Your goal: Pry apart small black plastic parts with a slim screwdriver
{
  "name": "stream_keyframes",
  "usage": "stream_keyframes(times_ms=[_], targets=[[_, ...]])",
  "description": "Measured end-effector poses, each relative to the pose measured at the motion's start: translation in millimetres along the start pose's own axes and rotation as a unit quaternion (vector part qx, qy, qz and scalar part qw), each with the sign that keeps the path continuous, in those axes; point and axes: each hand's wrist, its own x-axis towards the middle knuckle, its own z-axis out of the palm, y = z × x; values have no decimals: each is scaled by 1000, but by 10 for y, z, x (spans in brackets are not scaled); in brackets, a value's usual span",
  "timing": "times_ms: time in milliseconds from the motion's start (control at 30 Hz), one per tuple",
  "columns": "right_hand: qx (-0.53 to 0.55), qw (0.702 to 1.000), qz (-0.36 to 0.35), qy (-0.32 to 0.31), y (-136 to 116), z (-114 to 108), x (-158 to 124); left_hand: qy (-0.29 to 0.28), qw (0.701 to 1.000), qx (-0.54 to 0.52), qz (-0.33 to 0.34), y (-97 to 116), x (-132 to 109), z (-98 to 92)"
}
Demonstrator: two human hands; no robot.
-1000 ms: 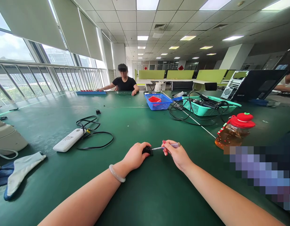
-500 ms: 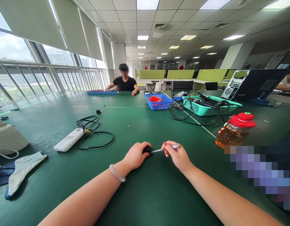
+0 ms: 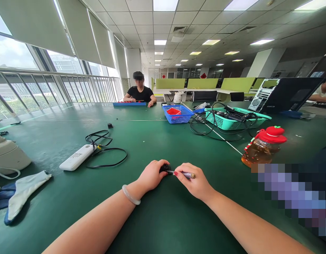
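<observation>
My left hand [image 3: 153, 175] rests on the green table [image 3: 163, 218], its fingers closed round a small black part [image 3: 165, 168] whose kind I cannot make out. From the right, my right hand [image 3: 194, 180] grips a screwdriver [image 3: 188, 174] with a thin metal shaft and a pale handle. The shaft points left and its tip meets the black part, or lies right beside it; my fingers partly cover the contact.
Left lie a white power strip [image 3: 77, 157] with black cable and a work glove [image 3: 26, 190]. Right stands a red-lidded bottle [image 3: 263, 148]. Farther off are a blue basket [image 3: 178, 118], a green basket [image 3: 231, 123] of cables and a seated person [image 3: 140, 92].
My right hand has moved left along the screwdriver, closer to the black part. My left hand stays put. Across the table, the blue tray has shifted right.
</observation>
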Motion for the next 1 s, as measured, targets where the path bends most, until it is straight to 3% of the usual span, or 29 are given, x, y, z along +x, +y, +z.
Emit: stream_keyframes(times_ms=[433,1000], targets=[[14,999,-15,46,30,42,-24,19,1000,-4,17,-39,-8,25],[9,990,86,115,74,16,34,-34,999,4,-13,-75,7,31]])
